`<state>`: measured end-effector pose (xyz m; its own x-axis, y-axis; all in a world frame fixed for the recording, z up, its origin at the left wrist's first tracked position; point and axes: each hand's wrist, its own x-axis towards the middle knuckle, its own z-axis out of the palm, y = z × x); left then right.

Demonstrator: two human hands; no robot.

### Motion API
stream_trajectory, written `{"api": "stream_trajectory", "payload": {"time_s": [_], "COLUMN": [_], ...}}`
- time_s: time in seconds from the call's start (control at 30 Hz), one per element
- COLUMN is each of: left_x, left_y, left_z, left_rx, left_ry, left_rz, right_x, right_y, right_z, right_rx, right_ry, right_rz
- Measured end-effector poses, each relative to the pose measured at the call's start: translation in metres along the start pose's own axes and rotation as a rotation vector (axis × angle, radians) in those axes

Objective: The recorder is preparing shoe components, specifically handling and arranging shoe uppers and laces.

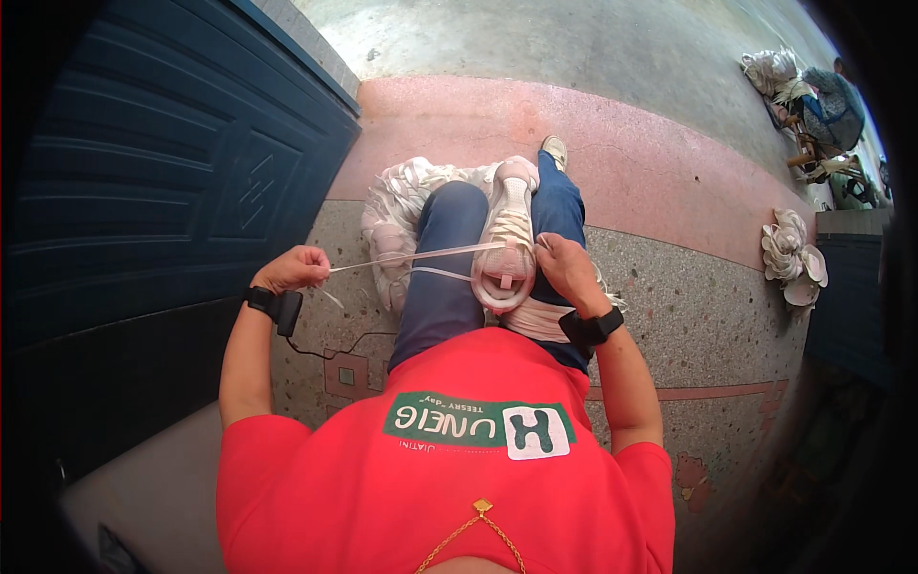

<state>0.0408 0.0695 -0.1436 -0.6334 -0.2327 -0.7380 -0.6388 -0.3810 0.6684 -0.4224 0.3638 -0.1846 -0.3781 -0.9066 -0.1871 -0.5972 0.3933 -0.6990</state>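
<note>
A pale pink-and-white sneaker [516, 206] lies on my lap, toe pointing away and heel opening toward me. My left hand [304, 268], out to the left, is closed in a pinch on a white shoelace [421, 254], pulled taut from the shoe's upper eyelets; its loose end hangs below my fingers. A second stretch of lace loops slackly over my left thigh. Close by the shoe's right side, my right hand [568, 266] is closed, thumb and forefinger pinching a bit of lace. A bundle of white laces [537, 320] rests across my right thigh.
A heap of white shoes [390, 225] in clear plastic sits beside my left leg. The dark blue door [182, 163] stands at the left. More pale shoe pieces [792, 258] lie on the right, and a person [834, 107] sits beyond them. A thin black cable [335, 352] trails from my left wrist.
</note>
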Motion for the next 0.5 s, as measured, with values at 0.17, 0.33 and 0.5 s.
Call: {"api": "stream_trajectory", "payload": {"time_s": [0.17, 0.33, 0.5], "left_x": [0.058, 0.124, 0.168], "left_y": [0.024, 0.104, 0.144], "left_z": [0.059, 0.182, 0.233], "left_rx": [0.815, 0.685, 0.921], "left_ry": [0.409, 0.469, 0.279], "left_rz": [0.388, 0.843, 0.629], "right_x": [-0.015, -0.035, -0.032], "right_y": [0.002, -0.001, 0.011], "right_z": [-0.017, -0.015, -0.015], "right_rx": [0.019, -0.217, -0.371], "right_ry": [0.000, 0.147, 0.314], "right_rz": [-0.070, -0.338, -0.251]}}
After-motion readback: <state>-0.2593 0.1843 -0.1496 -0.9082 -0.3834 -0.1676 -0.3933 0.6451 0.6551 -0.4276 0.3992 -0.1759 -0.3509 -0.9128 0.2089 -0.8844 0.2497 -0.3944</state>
